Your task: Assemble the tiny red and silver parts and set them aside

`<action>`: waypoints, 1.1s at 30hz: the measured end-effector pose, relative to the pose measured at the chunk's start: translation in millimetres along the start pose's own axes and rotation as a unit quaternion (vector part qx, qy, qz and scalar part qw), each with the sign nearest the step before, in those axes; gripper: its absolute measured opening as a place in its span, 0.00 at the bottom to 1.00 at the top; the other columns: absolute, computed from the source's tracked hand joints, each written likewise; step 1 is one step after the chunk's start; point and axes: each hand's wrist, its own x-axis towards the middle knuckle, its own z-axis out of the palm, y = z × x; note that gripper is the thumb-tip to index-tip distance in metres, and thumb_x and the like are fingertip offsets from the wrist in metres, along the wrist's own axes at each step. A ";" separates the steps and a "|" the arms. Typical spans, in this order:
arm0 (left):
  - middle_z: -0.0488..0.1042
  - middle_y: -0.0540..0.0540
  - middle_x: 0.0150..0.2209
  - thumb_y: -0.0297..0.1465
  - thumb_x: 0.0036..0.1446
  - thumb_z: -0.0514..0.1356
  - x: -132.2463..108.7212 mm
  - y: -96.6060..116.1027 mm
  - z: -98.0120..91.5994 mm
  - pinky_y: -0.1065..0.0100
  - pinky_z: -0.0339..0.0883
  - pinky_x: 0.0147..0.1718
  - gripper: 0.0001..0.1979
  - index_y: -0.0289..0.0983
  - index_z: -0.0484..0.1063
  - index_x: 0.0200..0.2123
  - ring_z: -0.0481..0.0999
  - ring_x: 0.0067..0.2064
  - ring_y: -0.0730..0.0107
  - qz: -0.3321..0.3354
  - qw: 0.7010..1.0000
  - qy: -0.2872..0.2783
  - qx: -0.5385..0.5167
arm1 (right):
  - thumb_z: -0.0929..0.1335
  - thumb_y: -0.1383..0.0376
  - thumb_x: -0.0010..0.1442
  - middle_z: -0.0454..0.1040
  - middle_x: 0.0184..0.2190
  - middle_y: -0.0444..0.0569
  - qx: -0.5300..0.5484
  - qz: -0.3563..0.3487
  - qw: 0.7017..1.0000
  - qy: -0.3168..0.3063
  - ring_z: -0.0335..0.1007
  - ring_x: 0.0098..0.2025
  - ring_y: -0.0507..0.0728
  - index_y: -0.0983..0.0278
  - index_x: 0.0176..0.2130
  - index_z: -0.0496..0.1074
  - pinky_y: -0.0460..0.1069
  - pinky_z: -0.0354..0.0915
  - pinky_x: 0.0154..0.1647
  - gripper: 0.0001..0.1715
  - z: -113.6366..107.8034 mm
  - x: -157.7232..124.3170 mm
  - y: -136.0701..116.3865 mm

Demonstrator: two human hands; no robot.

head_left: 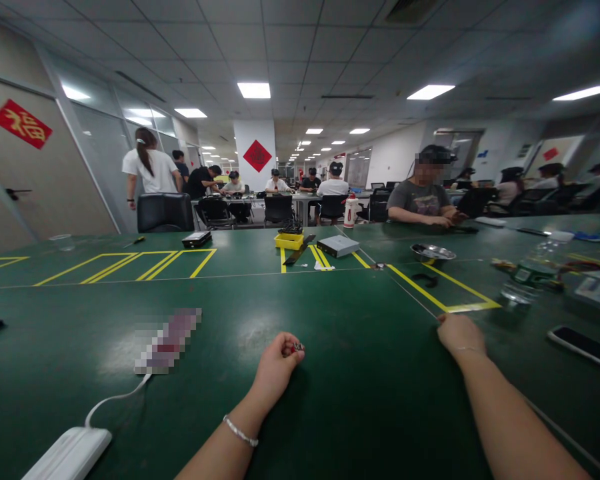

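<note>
Near the middle of the green table (350, 373), my left hand (279, 360) has its fingers closed around a small red and metallic part (297, 347), which shows between thumb and forefinger. My right hand (461, 333) rests farther right, by the near corner of a yellow taped outline (447, 309). Its fingers are curled together, and whatever they hold, if anything, is hidden. Beyond that hand, a dark curved piece (425, 280) lies inside the outline, with a shiny metal bowl (433, 253) behind it.
A phone (169, 340) with a white cable and a power strip (70, 455) lie left. Farther back are a yellow tray (289, 241) and a grey box (338, 246). A bottle (530, 273) and dark phone (585, 348) are right. A person (423, 193) sits across the table.
</note>
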 end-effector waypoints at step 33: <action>0.61 0.55 0.20 0.25 0.40 0.55 -2.5 -1.1 1.1 0.75 0.55 0.24 0.05 0.36 0.64 0.26 0.60 0.23 0.78 0.028 0.999 -0.019 0.040 | 0.68 0.63 0.42 0.67 0.22 0.43 0.626 -0.053 0.622 -0.466 0.62 0.23 0.47 0.66 0.31 0.64 0.45 0.58 0.26 0.14 38.5 -157.2 -189.7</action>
